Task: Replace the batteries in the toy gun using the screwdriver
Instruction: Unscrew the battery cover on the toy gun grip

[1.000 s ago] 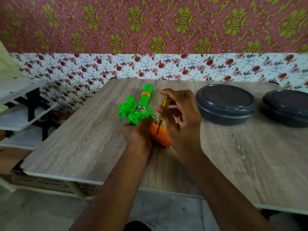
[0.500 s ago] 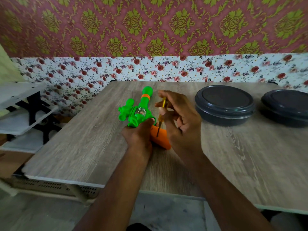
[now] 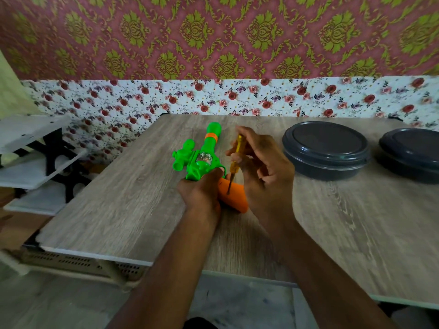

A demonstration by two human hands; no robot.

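Note:
A green toy gun (image 3: 202,155) with an orange grip (image 3: 234,197) lies on the wooden table (image 3: 118,205), barrel pointing away from me. My left hand (image 3: 202,188) grips the gun where the body meets the grip and holds it down. My right hand (image 3: 263,167) pinches the yellow handle of a screwdriver (image 3: 235,157) between thumb and fingertips. The screwdriver stands nearly upright, and its metal tip touches the top of the orange grip. The screw itself is too small to make out.
Two dark grey round lidded containers (image 3: 326,150) (image 3: 411,155) stand on the table to the right. A white and black shelf rack (image 3: 35,162) stands left of the table. Patterned wallpaper backs the table's far edge.
My right-hand fingers have shifted around the screwdriver handle while the tip stays on the orange grip. The left hand and the gun have kept their place.

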